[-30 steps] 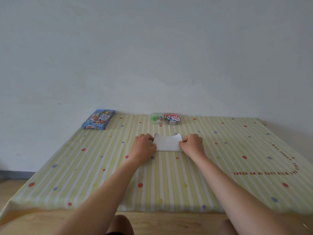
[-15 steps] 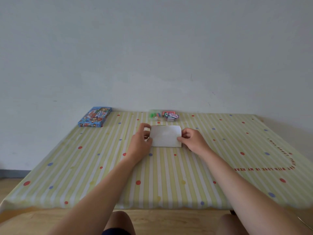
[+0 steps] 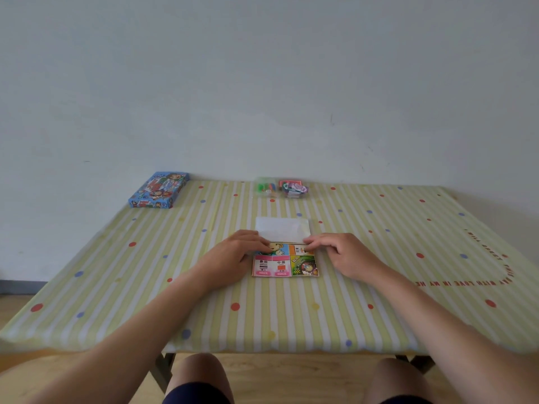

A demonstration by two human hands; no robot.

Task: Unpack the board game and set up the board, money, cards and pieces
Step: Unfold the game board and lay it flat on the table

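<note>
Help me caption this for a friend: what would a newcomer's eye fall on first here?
The half-unfolded board in the middle of the striped table stands out first. Its near half shows bright printed squares and a plain white flap lies beyond, with the left hand and right hand at the fold. After that come the blue box at the far left corner and the coloured pieces at the far edge by the wall.

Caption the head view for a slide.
Left hand and right hand meet at the fold of a half-opened game board; game box and bagged pieces sit behind.
</note>
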